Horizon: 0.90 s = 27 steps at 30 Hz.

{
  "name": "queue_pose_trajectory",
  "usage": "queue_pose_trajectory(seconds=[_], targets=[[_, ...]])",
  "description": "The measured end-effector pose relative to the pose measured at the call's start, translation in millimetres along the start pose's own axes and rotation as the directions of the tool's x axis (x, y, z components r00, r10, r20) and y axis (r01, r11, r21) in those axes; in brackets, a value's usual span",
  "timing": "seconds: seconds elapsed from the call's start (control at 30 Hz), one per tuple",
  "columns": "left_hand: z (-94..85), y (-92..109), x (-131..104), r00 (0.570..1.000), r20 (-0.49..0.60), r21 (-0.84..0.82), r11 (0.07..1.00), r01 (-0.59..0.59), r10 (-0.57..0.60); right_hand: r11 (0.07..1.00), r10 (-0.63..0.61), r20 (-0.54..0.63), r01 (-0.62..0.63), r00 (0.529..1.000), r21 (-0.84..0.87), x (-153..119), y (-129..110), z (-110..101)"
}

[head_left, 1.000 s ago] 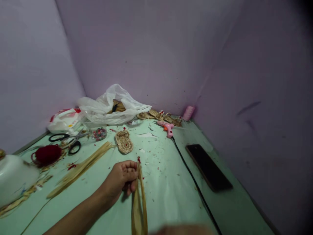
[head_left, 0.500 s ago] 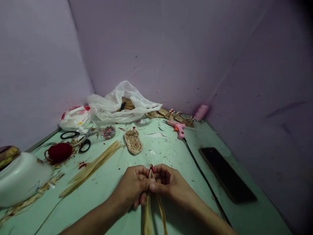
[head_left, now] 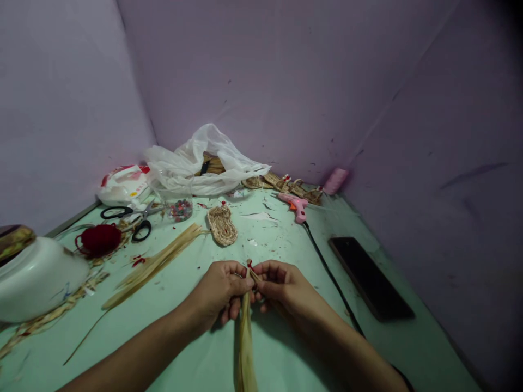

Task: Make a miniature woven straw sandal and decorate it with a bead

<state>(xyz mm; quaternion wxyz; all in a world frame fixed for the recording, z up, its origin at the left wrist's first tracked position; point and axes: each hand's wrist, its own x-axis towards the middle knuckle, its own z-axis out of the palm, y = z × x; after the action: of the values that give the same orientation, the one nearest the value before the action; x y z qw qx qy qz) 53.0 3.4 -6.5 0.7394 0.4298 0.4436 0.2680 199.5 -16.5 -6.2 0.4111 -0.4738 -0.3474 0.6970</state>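
My left hand (head_left: 223, 288) is closed, pinching dried tan plant-fibre strips (head_left: 245, 348) close to their upper end. A red tie (head_left: 250, 265) binds the strips at the top, just above my fingertips. Opposite it, my right hand (head_left: 281, 283) pinches another strand of the same strips, its fingers curled around it. One wide strip hangs down towards me between my forearms; the right-hand strand is mostly hidden under my hand. Beyond my hands lies a small woven sole-shaped piece (head_left: 223, 226) with a red bead at its far end.
A pink glue gun (head_left: 294, 206) with a black cord and a dark phone (head_left: 371, 277) lie on the right. Leftward are loose fibre strips (head_left: 159, 264), scissors (head_left: 141, 231), red yarn (head_left: 100, 239), a bead cup (head_left: 180, 209) and a white pot (head_left: 41, 277). A plastic bag (head_left: 208, 158) sits behind.
The strands have been parted: one has swung right under my right hand, while the other hangs straight down. My hands appear slightly higher in view, and the camera has tilted a little.
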Motion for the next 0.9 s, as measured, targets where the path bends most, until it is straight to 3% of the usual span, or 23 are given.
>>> queue_pose_trajectory(seconds=[0.2,0.5,0.67,0.9], targets=[[2.7,2.2,0.7,0.999,-0.048,0.113,0.993,0.012,-0.006,1.0,0.008,-0.054,-0.01,0.998,-0.026,0.4,-0.9,1.6],[1.7,2.5,-0.1,0.998,-0.043,0.145,0.988,0.048,-0.042,0.989,0.111,0.044,-0.115,0.993,0.096,0.6,-4.0,-4.8],[1.3,1.7,-0.1,0.999,-0.051,0.171,0.985,0.009,0.0,0.997,0.029,-0.031,-0.026,0.999,0.079,2.7,-0.7,-4.4],[4.4,-4.1,-7.3,0.999,0.034,0.446,0.894,-0.027,0.014,0.991,-0.053,-0.11,0.066,0.992,0.115,4.0,1.4,-3.0]])
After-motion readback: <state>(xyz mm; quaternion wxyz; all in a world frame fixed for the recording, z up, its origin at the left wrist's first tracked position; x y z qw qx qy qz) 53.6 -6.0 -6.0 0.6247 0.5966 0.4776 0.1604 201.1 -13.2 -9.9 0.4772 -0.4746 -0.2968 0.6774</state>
